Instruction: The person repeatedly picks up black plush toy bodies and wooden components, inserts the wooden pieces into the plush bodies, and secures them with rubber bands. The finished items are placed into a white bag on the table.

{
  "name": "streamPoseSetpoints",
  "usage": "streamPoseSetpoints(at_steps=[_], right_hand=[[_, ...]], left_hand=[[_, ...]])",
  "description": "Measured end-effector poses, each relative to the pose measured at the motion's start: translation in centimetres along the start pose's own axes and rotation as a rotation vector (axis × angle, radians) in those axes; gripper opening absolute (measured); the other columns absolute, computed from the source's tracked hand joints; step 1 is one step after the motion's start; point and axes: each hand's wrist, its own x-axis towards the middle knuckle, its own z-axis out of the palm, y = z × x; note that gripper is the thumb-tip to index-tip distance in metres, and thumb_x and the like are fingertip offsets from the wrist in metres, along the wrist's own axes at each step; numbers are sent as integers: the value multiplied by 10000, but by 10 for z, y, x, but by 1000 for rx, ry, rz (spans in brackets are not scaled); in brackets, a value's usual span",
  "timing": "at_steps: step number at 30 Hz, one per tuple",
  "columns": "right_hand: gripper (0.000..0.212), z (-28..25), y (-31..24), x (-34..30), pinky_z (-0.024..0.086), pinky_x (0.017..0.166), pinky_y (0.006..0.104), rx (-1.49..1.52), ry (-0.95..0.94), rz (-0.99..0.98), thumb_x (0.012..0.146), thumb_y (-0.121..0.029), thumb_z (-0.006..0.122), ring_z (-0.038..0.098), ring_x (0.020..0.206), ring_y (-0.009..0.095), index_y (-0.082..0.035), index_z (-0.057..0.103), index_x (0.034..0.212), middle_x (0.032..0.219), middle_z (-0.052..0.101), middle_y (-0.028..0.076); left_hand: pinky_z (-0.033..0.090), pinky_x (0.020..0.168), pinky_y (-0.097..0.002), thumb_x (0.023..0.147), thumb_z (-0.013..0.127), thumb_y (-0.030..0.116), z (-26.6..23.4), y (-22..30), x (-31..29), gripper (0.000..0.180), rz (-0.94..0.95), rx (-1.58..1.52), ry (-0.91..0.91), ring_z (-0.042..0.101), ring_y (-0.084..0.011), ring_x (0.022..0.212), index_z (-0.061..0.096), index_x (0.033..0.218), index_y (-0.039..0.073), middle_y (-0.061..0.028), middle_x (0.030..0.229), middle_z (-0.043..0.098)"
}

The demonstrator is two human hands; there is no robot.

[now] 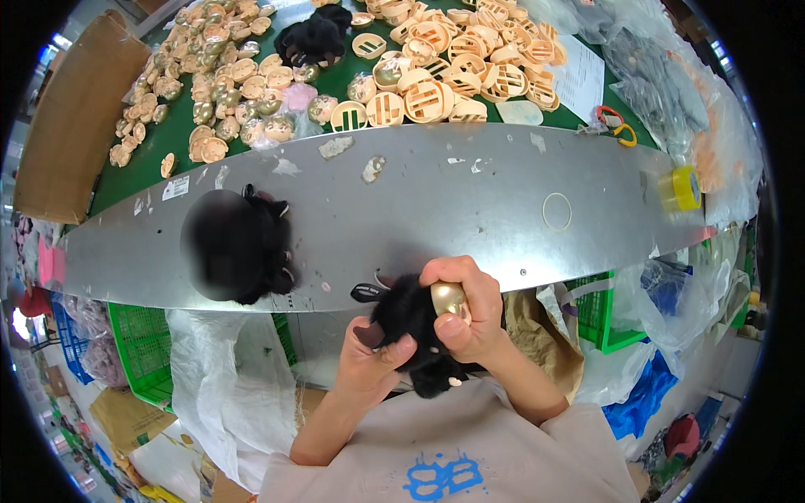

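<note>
Close to my body, below the near edge of the grey bench, I hold a black plush toy between both hands. My left hand is closed on its left side, thumb pressed into the fur by a brown ear-like piece. My right hand grips a shiny gold rounded piece against the toy's right side. A black tag sticks out from the toy's upper left. Another black plush piece lies on the bench to the left, partly blurred.
The grey metal bench carries yellow tape and a thin ring. Beyond it, beige plastic shells, gold-topped doll heads and scissors lie on green. Green crates stand below.
</note>
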Motion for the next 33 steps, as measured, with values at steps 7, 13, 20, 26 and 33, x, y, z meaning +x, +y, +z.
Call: streamPoseSetpoints(at_steps=[7, 13, 20, 26, 33], right_hand=[[468, 3, 13, 1, 460, 587, 321, -42, -34, -95, 946, -443, 572, 545, 673, 224, 0, 561, 1096, 862, 599, 101], [427, -4, 4, -4, 448, 573, 345, -71, -73, -63, 997, -401, 437, 540, 657, 247, 1, 553, 1084, 813, 585, 110], [365, -10, -23, -2, 466, 595, 304, -135, -48, -74, 832, -246, 723, 574, 680, 214, 4, 641, 1085, 832, 637, 92], [377, -20, -28, -2, 471, 584, 274, -185, -4, -5, 788, -250, 784, 586, 649, 179, 2, 674, 1046, 821, 667, 75], [393, -22, -25, -2, 423, 496, 272, -338, 19, -168, 733, -245, 822, 535, 547, 171, -5, 694, 1017, 685, 614, 42]], left_hand=[[510, 920, -353, 900, 697, 83, 2, 4, -3, 354, -7, 20, -15, 620, -190, 1042, 591, 1216, -35, -97, 1171, 639], [483, 867, -262, 876, 750, 137, 15, 11, -10, 381, 42, 386, 186, 598, -88, 973, 609, 1204, 3, -26, 1090, 665], [467, 851, -243, 895, 729, 125, 18, 10, -9, 320, 126, 482, 251, 590, -79, 936, 636, 1174, 0, -10, 1061, 672], [465, 842, -237, 902, 718, 137, 24, 11, -9, 321, 88, 482, 276, 583, -70, 931, 642, 1179, -7, -11, 1040, 676], [465, 837, -238, 908, 679, 93, 26, 13, -13, 283, 133, 449, 273, 566, -63, 931, 632, 1162, -24, -28, 1070, 661]])
